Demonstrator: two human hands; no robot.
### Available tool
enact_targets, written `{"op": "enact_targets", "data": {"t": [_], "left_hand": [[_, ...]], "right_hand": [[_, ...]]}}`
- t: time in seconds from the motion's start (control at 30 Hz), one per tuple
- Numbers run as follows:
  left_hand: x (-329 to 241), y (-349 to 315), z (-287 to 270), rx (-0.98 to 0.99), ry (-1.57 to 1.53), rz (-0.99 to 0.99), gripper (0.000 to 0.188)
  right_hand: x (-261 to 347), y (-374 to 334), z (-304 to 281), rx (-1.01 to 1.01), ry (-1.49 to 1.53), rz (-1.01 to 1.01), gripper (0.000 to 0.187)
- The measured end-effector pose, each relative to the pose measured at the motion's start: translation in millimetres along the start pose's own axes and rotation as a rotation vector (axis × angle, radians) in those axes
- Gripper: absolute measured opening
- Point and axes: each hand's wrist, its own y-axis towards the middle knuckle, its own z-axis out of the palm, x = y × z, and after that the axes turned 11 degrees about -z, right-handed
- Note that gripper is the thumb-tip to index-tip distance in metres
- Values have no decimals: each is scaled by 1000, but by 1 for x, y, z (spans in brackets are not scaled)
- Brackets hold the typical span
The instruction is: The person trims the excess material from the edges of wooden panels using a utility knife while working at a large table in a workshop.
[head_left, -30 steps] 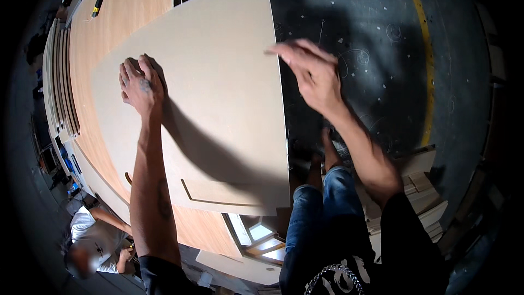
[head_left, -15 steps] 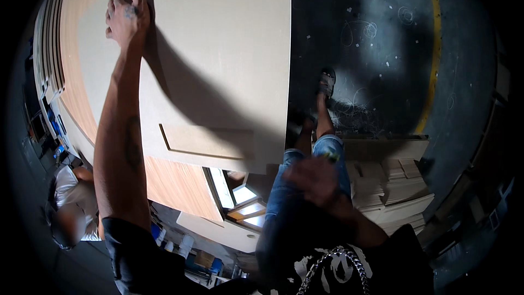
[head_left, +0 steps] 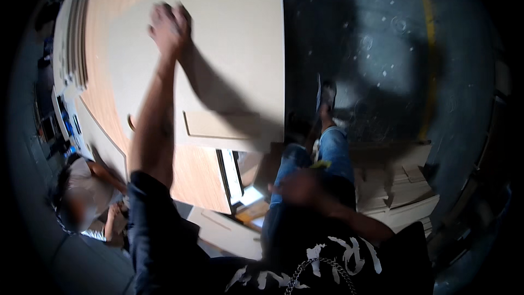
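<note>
A large pale board [head_left: 234, 49] lies flat, with a rectangular recess [head_left: 221, 124] near its close edge. On its upper part rests my left hand [head_left: 170, 28], arm stretched forward. Its fingers look spread on the surface, though motion softens them, and nothing shows in them. Close to my body, over my denim shorts, is my right hand [head_left: 299, 190]. It is dark and smeared by motion, so its fingers cannot be made out. Just beyond it a small yellow thing [head_left: 322, 164] shows against the shorts.
Wood-grain sheet [head_left: 199, 177] extends from under the board. Long strips [head_left: 75, 38] are stacked at the far left. A person [head_left: 90, 202] is at the lower left. Cut board pieces [head_left: 404, 186] lie stacked at right. A yellow line [head_left: 430, 49] crosses the dark floor.
In the picture, the board and my left hand sit farther right as the view shifts. My left fingers look straighter. My right hand has shifted slightly left and down, still blurred.
</note>
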Motion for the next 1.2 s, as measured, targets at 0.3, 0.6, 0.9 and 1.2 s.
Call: {"op": "enact_targets", "data": {"t": [0.3,0.6,0.9,1.2], "left_hand": [[-152,-233,-92,517,52,420,75],[-216,-113,-27,406,146,348,72],[-240,29,12,375,5,140,65],[-242,16,39,301,-254,-131,30]], "right_hand": [[-28,-11,-148,-1320,1050,766,41],[-111,-4,-219,-997,939,774,48],[-197,82,-379,-477,1003,997,34],[-260,145,-408,-85,1059,853,44]]}}
